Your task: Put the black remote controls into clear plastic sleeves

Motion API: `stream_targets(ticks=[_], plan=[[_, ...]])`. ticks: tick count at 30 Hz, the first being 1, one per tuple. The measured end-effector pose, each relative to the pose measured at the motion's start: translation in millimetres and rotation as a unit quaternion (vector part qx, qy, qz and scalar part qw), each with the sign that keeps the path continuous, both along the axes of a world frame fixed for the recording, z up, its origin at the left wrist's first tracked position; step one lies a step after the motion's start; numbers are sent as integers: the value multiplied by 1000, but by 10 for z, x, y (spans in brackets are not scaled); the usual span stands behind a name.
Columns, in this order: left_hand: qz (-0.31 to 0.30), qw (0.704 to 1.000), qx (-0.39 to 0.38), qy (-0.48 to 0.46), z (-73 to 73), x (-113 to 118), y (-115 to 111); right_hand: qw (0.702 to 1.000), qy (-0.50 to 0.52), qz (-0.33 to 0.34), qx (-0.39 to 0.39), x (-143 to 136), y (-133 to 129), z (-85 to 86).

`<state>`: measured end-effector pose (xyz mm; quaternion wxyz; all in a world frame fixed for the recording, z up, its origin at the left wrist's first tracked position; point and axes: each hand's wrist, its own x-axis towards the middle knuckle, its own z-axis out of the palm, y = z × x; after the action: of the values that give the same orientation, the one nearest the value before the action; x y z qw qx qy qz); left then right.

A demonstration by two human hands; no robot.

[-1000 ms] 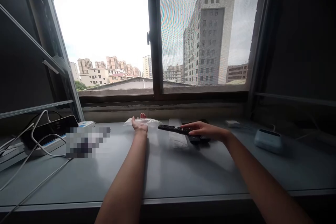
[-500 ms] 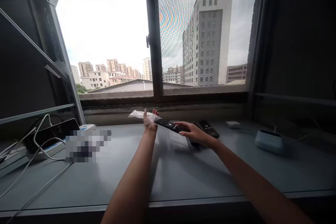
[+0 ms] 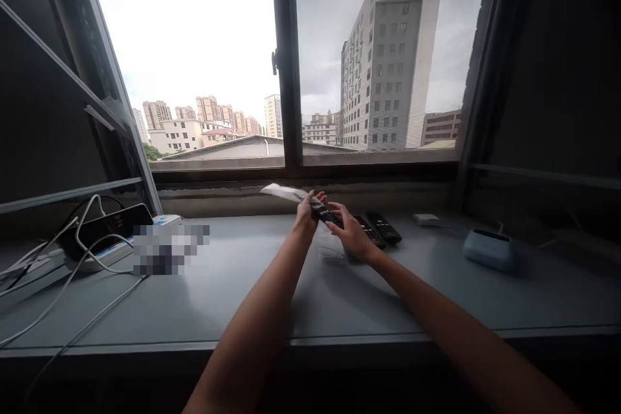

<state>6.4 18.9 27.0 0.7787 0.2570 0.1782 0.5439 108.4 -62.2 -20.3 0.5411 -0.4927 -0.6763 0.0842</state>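
Observation:
A black remote control (image 3: 326, 213) is held above the table between both hands. Its far end lies inside a clear plastic sleeve (image 3: 284, 191), whose loose end sticks out to the left. My left hand (image 3: 305, 213) is closed around the sleeve and the far part of the remote. With its fingers over the button side, my right hand (image 3: 355, 235) grips the near end. Just beyond the right hand lie two more black remotes, one (image 3: 370, 233) partly hidden by it and another (image 3: 385, 228) in plain view. A clear plastic packet (image 3: 332, 250) lies beneath the hands.
At the left, a phone (image 3: 114, 228) leans by a white power strip (image 3: 167, 220) with tangled white cables (image 3: 72, 278). A blurred-out patch (image 3: 167, 252) lies beside them. A small white box (image 3: 427, 220) and a light-blue device (image 3: 488, 250) stand at the right, below the window.
Both hands have come closer together. My left hand has moved right along the remote, and the sleeve now covers more of it. The camera view has tilted slightly down.

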Motion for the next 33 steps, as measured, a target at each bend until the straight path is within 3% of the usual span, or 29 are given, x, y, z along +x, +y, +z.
stream_targets(ticks=[3,6,10,15,20,23,29,31,33], plan=[[-45,995,57,71,-84,215,-88,997,13,-62,41,92,53,-37],[-61,986,106,117,-85,282,-136,992,62,-98,58,180,88,-12],[-27,995,70,65,24,142,-124,991,129,26,-26,182,67,65],[56,995,-38,-69,100,-101,-5,978,75,146,-127,31,-127,167],[50,991,-87,-84,80,-233,80,946,67,267,-169,3,-235,227],[10,997,-50,-64,78,-170,13,957,98,225,-153,72,-152,188],[-150,986,51,59,69,199,-222,982,148,109,-53,212,59,60],[-146,981,51,118,54,234,-213,986,140,83,-45,241,81,52],[-85,983,46,153,30,189,-152,988,129,70,-50,252,72,60]])
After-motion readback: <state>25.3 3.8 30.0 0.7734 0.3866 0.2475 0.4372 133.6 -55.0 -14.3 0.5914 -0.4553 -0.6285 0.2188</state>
